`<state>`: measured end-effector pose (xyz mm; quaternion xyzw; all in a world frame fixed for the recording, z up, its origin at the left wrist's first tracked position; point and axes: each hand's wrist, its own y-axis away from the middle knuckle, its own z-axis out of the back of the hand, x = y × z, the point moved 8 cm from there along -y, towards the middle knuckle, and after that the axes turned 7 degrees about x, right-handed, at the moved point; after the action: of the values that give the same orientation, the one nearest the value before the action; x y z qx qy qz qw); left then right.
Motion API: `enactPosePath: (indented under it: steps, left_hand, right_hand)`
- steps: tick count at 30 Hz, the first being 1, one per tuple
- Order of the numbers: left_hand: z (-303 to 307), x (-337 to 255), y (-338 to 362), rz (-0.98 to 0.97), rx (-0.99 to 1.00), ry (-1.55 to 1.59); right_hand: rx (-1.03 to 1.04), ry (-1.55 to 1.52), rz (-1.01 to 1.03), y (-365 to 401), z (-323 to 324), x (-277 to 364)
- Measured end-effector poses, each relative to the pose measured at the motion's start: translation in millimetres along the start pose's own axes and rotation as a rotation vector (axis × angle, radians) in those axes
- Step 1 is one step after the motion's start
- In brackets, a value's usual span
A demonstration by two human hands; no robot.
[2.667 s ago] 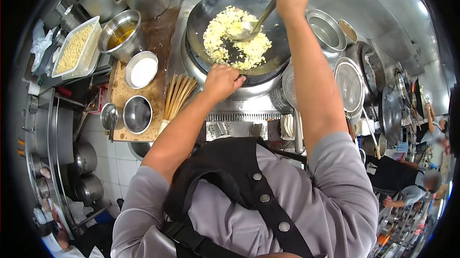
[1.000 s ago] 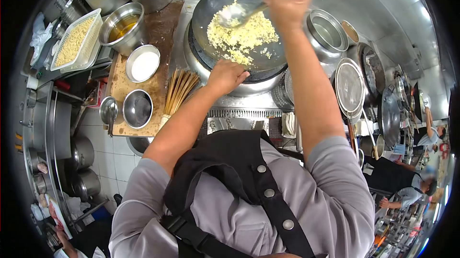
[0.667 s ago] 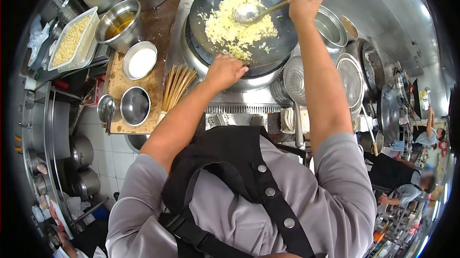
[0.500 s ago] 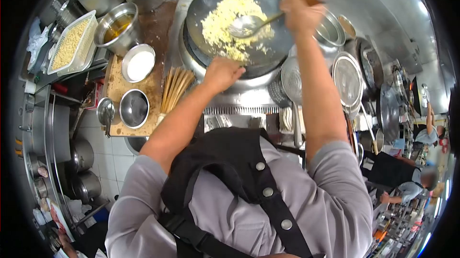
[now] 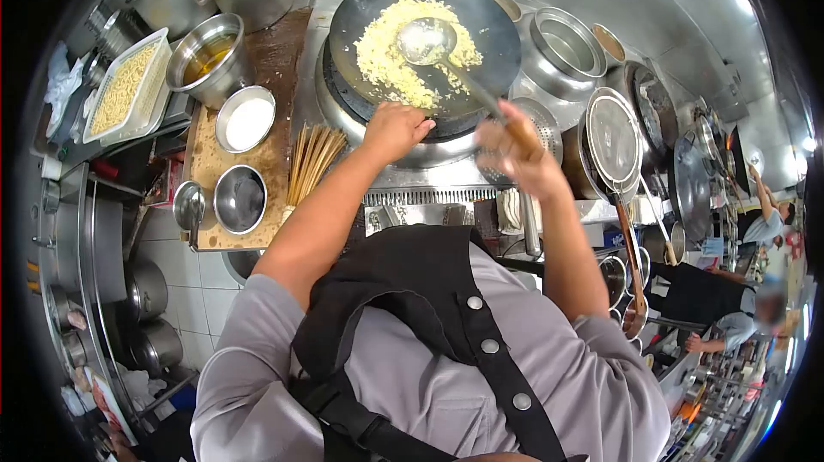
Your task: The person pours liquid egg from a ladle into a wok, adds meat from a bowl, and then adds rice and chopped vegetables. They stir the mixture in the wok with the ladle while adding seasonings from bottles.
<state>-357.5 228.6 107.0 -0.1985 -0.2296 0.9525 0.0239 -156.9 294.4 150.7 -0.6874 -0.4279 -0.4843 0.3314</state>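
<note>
A dark wok [image 5: 493, 42] sits on the burner with crumbled yellow egg-like food [image 5: 386, 46] in its middle. My left hand [image 5: 395, 132] is closed at the wok's near rim; the part under its fingers is hidden. The wooden handle of a ladle [image 5: 476, 89] is wrapped in my right hand [image 5: 522, 157], which is slightly blurred, to the right of the wok's near edge. The ladle's round metal bowl rests over the food near the wok's centre.
Left of the stove, a board [image 5: 206, 140] carries a bowl of white contents [image 5: 246, 120], an empty-looking metal bowl [image 5: 240, 199] and a bundle of sticks [image 5: 313, 162]. Strainers [image 5: 614, 140] and a metal pot [image 5: 566, 42] stand right. Other people [image 5: 738, 308] work far right.
My right hand has come down and toward me with the ladle. The ladle's bowl has moved slightly up and left over the food. My left hand stays at the wok's rim.
</note>
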Motion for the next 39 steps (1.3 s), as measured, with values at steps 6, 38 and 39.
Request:
enactPosePath:
  steps: [6, 38, 39]
  left_hand:
    - [1.5, -3.7, -2.0, 0.014, 0.059, -0.02]
    - [64.0, -98.7, 66.2, -0.071, 0.286, -0.07]
    - [68.3, -87.4, 40.0, -0.067, 0.282, -0.115]
  right_hand:
    - [0.117, -0.718, -0.156, -29.3, -10.1, -52.0]
    - [-0.181, 0.721, -0.537, 135.0, -37.0, 31.4]
    - [-0.155, 0.6, -0.582, 154.1, -39.9, 32.9]
